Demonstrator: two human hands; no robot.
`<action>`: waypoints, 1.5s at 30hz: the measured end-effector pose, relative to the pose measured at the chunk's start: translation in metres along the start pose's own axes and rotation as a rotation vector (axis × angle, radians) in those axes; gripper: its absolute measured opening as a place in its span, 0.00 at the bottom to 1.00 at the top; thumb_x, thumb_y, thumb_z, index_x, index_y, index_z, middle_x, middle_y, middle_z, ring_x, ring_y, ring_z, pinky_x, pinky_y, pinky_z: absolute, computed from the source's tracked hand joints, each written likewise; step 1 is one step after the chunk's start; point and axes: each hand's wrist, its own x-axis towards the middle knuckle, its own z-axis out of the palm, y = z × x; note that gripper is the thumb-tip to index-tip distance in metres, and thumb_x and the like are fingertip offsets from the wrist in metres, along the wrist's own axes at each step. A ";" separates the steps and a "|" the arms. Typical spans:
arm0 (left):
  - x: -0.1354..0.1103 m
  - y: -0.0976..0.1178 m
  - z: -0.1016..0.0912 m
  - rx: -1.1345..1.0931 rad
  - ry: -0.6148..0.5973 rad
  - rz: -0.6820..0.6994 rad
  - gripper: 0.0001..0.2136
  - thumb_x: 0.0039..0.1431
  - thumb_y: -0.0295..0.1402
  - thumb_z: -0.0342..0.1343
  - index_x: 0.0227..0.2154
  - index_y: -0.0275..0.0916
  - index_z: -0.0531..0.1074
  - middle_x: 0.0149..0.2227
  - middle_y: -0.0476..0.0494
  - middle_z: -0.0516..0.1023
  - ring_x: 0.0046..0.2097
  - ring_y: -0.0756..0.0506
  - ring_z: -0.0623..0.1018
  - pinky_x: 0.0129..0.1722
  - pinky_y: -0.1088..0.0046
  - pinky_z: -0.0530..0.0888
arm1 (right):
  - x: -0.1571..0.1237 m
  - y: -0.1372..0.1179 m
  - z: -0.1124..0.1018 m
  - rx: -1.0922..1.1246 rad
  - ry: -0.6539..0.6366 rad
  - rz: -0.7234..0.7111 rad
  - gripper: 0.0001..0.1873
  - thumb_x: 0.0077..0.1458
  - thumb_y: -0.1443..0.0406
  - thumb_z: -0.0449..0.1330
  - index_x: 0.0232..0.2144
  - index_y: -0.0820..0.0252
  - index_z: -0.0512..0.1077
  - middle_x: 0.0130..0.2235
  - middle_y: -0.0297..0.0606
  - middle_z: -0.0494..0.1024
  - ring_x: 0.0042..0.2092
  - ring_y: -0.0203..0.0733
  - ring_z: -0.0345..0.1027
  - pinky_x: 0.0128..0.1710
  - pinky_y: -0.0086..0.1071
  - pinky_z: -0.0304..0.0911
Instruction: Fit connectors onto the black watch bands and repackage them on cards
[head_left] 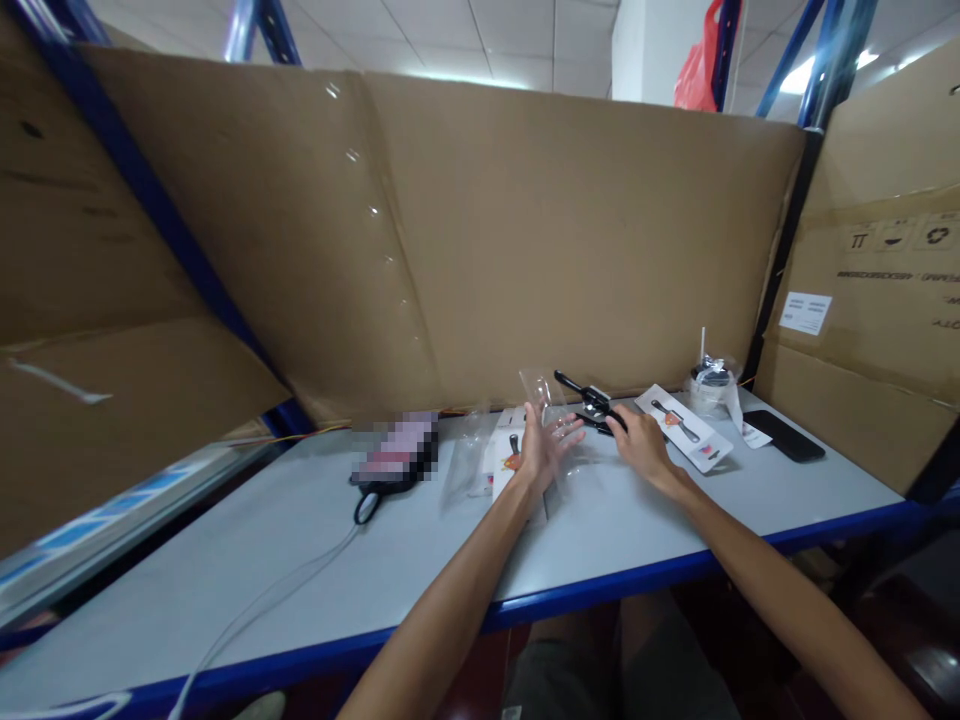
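while the right hand pinched a handle of one black, metal-centred, two-handled tool over the pale grey tabletop, the left hand was spread beside clear plastic film; step, as judged: handling tool near wrapping; next move called for steady grip, film kept clear.

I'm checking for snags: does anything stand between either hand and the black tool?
Nothing visible blocks the right hand; it holds the black tool. Clear plastic shows beside the left hand; whether it reaches between that hand and the tool is unclear.
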 end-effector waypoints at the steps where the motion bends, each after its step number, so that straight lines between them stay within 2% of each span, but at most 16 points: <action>1: -0.002 -0.004 0.003 -0.007 0.002 -0.004 0.30 0.68 0.57 0.40 0.66 0.48 0.57 0.45 0.37 0.78 0.41 0.40 0.82 0.42 0.58 0.79 | -0.004 -0.006 0.000 -0.056 -0.020 0.000 0.15 0.71 0.61 0.49 0.46 0.59 0.75 0.40 0.44 0.84 0.40 0.47 0.77 0.37 0.31 0.58; 7: -0.008 -0.021 0.013 -0.090 -0.007 -0.009 0.23 0.69 0.54 0.45 0.56 0.44 0.69 0.41 0.40 0.80 0.41 0.42 0.82 0.43 0.63 0.80 | -0.018 -0.030 0.000 -0.248 -0.144 -0.098 0.21 0.74 0.61 0.43 0.54 0.60 0.72 0.44 0.47 0.84 0.42 0.48 0.79 0.40 0.32 0.64; 11: -0.008 -0.020 0.015 -0.155 0.012 -0.057 0.22 0.69 0.51 0.46 0.51 0.41 0.74 0.40 0.39 0.81 0.40 0.42 0.82 0.41 0.64 0.80 | -0.020 -0.035 0.001 -0.185 -0.147 -0.191 0.24 0.74 0.59 0.44 0.64 0.61 0.66 0.55 0.50 0.79 0.50 0.49 0.77 0.46 0.34 0.67; 14: -0.010 -0.016 0.017 -0.210 -0.015 -0.134 0.24 0.70 0.51 0.44 0.48 0.37 0.76 0.39 0.36 0.82 0.40 0.40 0.83 0.40 0.64 0.81 | -0.021 -0.037 0.004 -0.109 -0.151 -0.241 0.26 0.73 0.56 0.46 0.65 0.62 0.65 0.61 0.49 0.75 0.56 0.50 0.75 0.51 0.36 0.67; 18: -0.015 -0.012 0.022 -0.280 0.005 -0.184 0.26 0.72 0.49 0.38 0.45 0.36 0.76 0.35 0.36 0.82 0.39 0.40 0.83 0.40 0.62 0.82 | -0.024 -0.040 0.007 -0.083 -0.178 -0.268 0.30 0.69 0.51 0.52 0.65 0.63 0.65 0.56 0.49 0.79 0.53 0.54 0.76 0.51 0.39 0.68; 21: -0.016 -0.010 0.024 -0.315 0.031 -0.228 0.24 0.72 0.48 0.38 0.42 0.37 0.75 0.34 0.36 0.82 0.39 0.39 0.84 0.40 0.60 0.82 | -0.025 -0.041 0.007 -0.063 -0.178 -0.307 0.25 0.69 0.50 0.52 0.59 0.57 0.73 0.51 0.45 0.82 0.50 0.53 0.77 0.48 0.37 0.68; 23: -0.014 -0.008 0.024 -0.343 0.060 -0.236 0.23 0.72 0.46 0.38 0.40 0.36 0.74 0.35 0.35 0.81 0.40 0.39 0.84 0.41 0.59 0.82 | -0.022 -0.038 0.003 -0.018 -0.127 -0.315 0.21 0.70 0.53 0.50 0.54 0.52 0.77 0.49 0.40 0.83 0.50 0.50 0.77 0.48 0.34 0.67; 26: -0.011 -0.001 0.021 -0.413 0.138 -0.216 0.22 0.72 0.46 0.38 0.39 0.36 0.71 0.37 0.33 0.81 0.40 0.38 0.84 0.42 0.53 0.82 | -0.008 -0.022 -0.008 0.024 0.049 -0.211 0.23 0.73 0.57 0.45 0.46 0.55 0.80 0.45 0.40 0.84 0.47 0.45 0.77 0.46 0.31 0.65; 29: -0.010 0.009 0.016 -0.471 0.201 -0.196 0.20 0.72 0.46 0.39 0.39 0.36 0.70 0.39 0.32 0.80 0.41 0.38 0.84 0.44 0.48 0.82 | 0.008 0.005 -0.018 -0.082 0.152 0.005 0.26 0.73 0.59 0.43 0.39 0.60 0.80 0.38 0.43 0.83 0.41 0.44 0.76 0.40 0.32 0.61; 32: -0.009 0.017 0.010 -0.491 0.221 -0.190 0.20 0.72 0.47 0.39 0.38 0.36 0.69 0.40 0.32 0.79 0.43 0.37 0.84 0.45 0.46 0.81 | 0.017 0.032 -0.021 -0.256 0.031 0.184 0.19 0.70 0.61 0.49 0.41 0.59 0.80 0.41 0.45 0.83 0.42 0.46 0.76 0.38 0.31 0.59; 34: -0.009 0.020 0.007 -0.492 0.237 -0.180 0.21 0.72 0.47 0.38 0.38 0.36 0.69 0.41 0.31 0.79 0.44 0.37 0.83 0.45 0.46 0.81 | 0.018 0.042 -0.017 -0.334 -0.107 0.194 0.16 0.67 0.64 0.52 0.43 0.59 0.80 0.44 0.48 0.83 0.45 0.48 0.77 0.40 0.32 0.60; 36: -0.009 0.022 0.005 -0.489 0.252 -0.173 0.22 0.72 0.47 0.37 0.38 0.36 0.69 0.41 0.31 0.79 0.44 0.36 0.83 0.45 0.45 0.81 | 0.015 0.046 -0.012 -0.363 -0.193 0.151 0.16 0.65 0.66 0.53 0.45 0.59 0.80 0.47 0.49 0.82 0.48 0.49 0.76 0.43 0.33 0.61; 40: -0.008 0.024 0.002 -0.477 0.248 -0.173 0.22 0.72 0.47 0.36 0.39 0.36 0.69 0.41 0.31 0.79 0.44 0.36 0.83 0.46 0.44 0.81 | 0.012 0.043 -0.004 -0.353 -0.233 0.108 0.15 0.63 0.67 0.55 0.47 0.60 0.80 0.50 0.50 0.81 0.53 0.51 0.73 0.50 0.34 0.61; 45: -0.008 0.024 0.001 -0.463 0.233 -0.161 0.23 0.72 0.47 0.35 0.40 0.35 0.70 0.41 0.30 0.79 0.45 0.36 0.83 0.46 0.45 0.81 | 0.013 0.043 -0.003 -0.352 -0.258 0.115 0.17 0.65 0.66 0.54 0.50 0.60 0.78 0.53 0.50 0.80 0.56 0.51 0.71 0.52 0.35 0.61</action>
